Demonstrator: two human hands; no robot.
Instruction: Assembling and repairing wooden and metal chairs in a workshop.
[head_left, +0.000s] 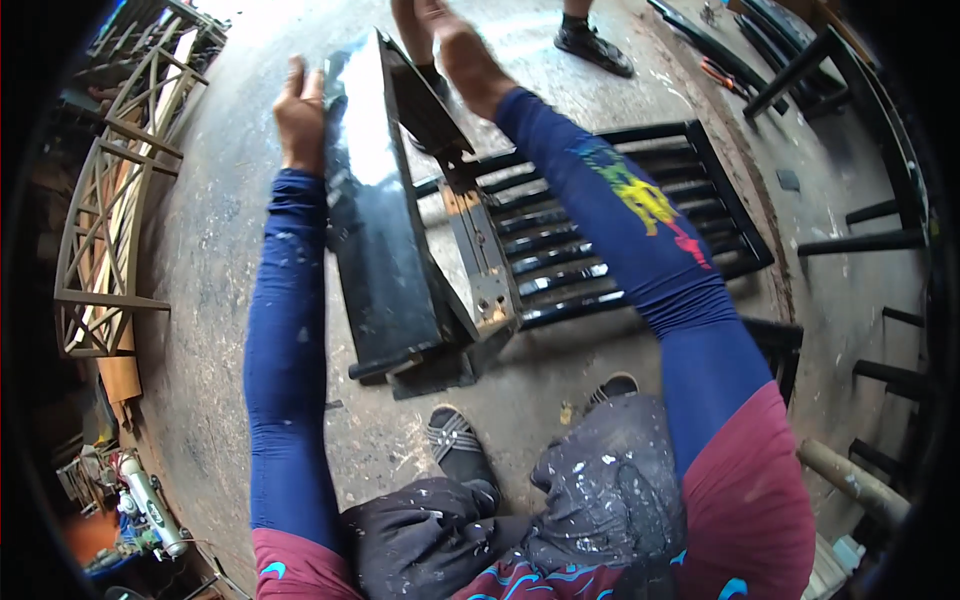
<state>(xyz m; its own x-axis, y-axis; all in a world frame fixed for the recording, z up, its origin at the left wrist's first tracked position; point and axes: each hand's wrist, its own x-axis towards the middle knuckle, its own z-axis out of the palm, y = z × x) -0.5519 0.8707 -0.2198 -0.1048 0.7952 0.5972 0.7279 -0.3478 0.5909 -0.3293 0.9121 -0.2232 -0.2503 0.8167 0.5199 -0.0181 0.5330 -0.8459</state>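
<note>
A long glossy black panel (378,220) stands tilted on the floor in front of me, its surface reflecting bright light. My left hand (301,120) is at the panel's left edge with its fingers extended upward; whether it grips the edge cannot be told. Beyond the panel's far right side, my right hand (466,62) is raised, somewhat blurred, fingers stretched away and partly cut off by the picture's top. Nothing shows held in it. To the right, a black slatted wooden frame (610,270) lies flat. A dark rail (482,250) with bare-wood ends runs between panel and frame.
Another person's shoe (595,48) is at the top. Black wooden furniture frames (870,240) line the right side, near orange-handled pliers (722,75). A brown lattice frame (125,210) leans at the left. A pale cylinder (150,505) stands lower left.
</note>
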